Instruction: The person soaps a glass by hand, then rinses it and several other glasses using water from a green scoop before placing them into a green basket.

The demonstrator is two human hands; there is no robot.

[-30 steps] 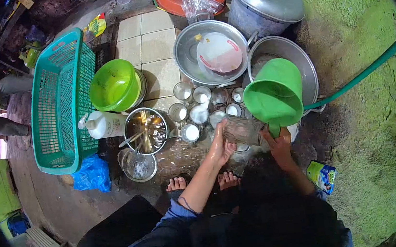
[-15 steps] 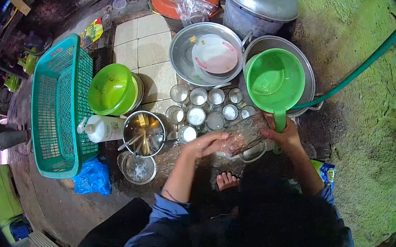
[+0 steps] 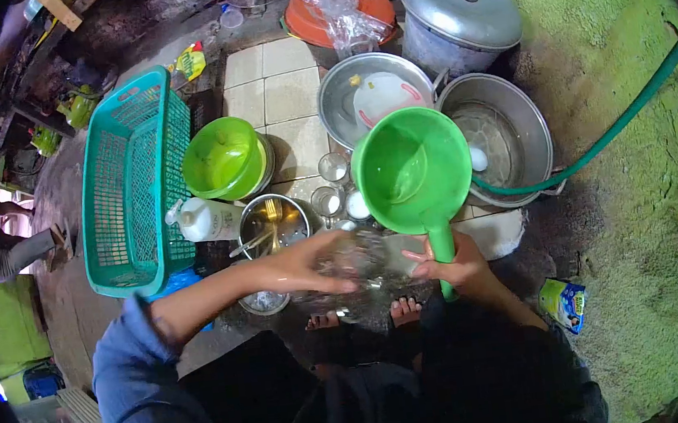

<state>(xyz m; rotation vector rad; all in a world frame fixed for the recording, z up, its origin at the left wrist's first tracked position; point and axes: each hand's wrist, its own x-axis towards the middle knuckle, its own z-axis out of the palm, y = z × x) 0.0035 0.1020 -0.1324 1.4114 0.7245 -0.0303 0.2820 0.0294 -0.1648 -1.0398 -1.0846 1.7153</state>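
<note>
My right hand (image 3: pixel 459 265) is closed round the handle of a green dipper (image 3: pixel 408 159), which is held over a group of glass mugs (image 3: pixel 327 201). To its left, my left hand (image 3: pixel 299 267) holds a wet, clear glass (image 3: pixel 361 260), smeared by motion. The dipper hides most of the mugs. Beside my left forearm stands a steel bowl (image 3: pixel 295 226) with gold forks and spoons in it. Below that bowl, partly behind my forearm, is a small clear bowl (image 3: pixel 266 303).
At left lie a teal basket (image 3: pixel 98 237), a green bowl (image 3: pixel 221 154) and a white pump bottle (image 3: pixel 204 223). Behind are a metal basin (image 3: pixel 331 101) and a lidded pot (image 3: pixel 458 9). A hose (image 3: pixel 628 127) runs into a large pot (image 3: pixel 532 121) at right.
The dipper has swung left from the large pot to over the mugs. My right hand has come away from the glass, which stays in my left hand. The view has shifted.
</note>
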